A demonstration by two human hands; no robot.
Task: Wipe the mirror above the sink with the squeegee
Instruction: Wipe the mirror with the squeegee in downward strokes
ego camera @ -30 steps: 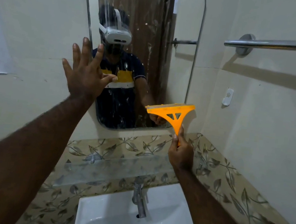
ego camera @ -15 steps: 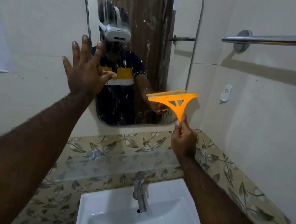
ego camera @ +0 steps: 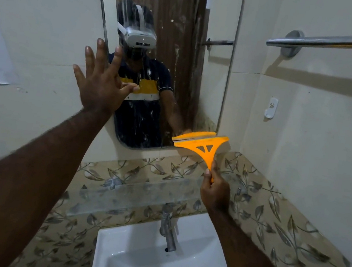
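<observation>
The rounded mirror hangs on the wall above the white sink; its glass is streaked and spotted with wet marks. My right hand grips the handle of the orange squeegee, whose blade lies against the mirror's lower right corner, tilted slightly. My left hand is flat with fingers spread, over the mirror's left edge and the wall beside it. The mirror reflects a person in a headset and a dark shirt.
A glass shelf juts out between mirror and sink, just below my right hand. A metal tap stands over the basin. On the right wall are a chrome towel bar and a small white hook.
The squeegee rose a little on the glass half a second ago, then slid down to the mirror's lower right corner. My left hand has stayed in place.
</observation>
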